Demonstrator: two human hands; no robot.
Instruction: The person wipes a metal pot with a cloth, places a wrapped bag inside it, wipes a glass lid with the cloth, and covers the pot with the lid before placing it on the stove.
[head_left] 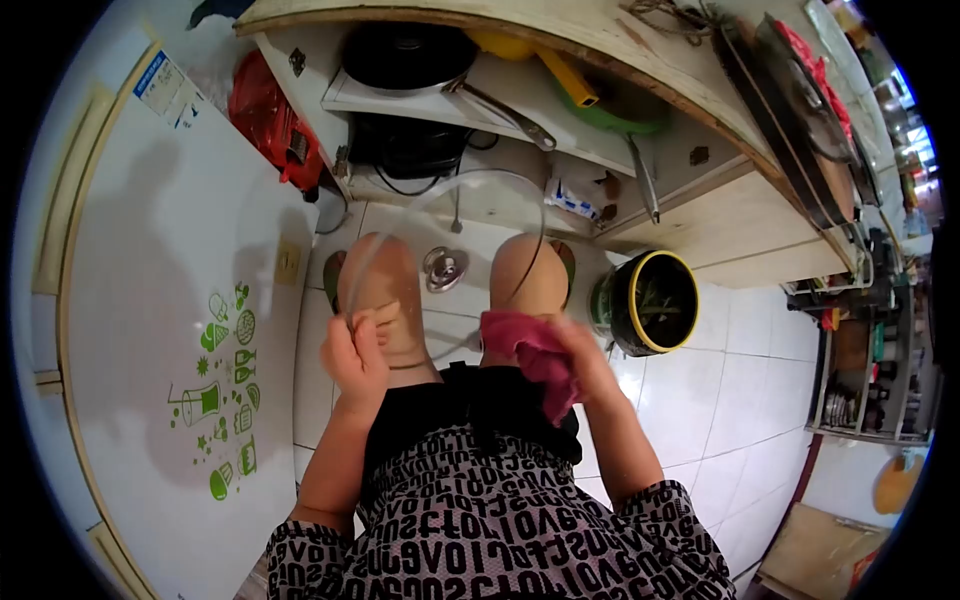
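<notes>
A clear glass pot lid (445, 268) with a round metal knob is held tilted above my knees, the tiled floor showing through it. My left hand (358, 358) is closed on the lid's near left rim. In my right hand (590, 368) is a crumpled dark-pink cloth (530, 345), which lies against the lid's near right edge. The right fingers are somewhat blurred and partly covered by the cloth.
In front stands a low cabinet (660, 230) with a black frying pan (408, 58) and a green pan (622, 112) on its shelf. A yellow-rimmed bin (627, 335) is at my right. On my left is a white fridge (130, 330), with a red plastic bag (268, 115) beyond it.
</notes>
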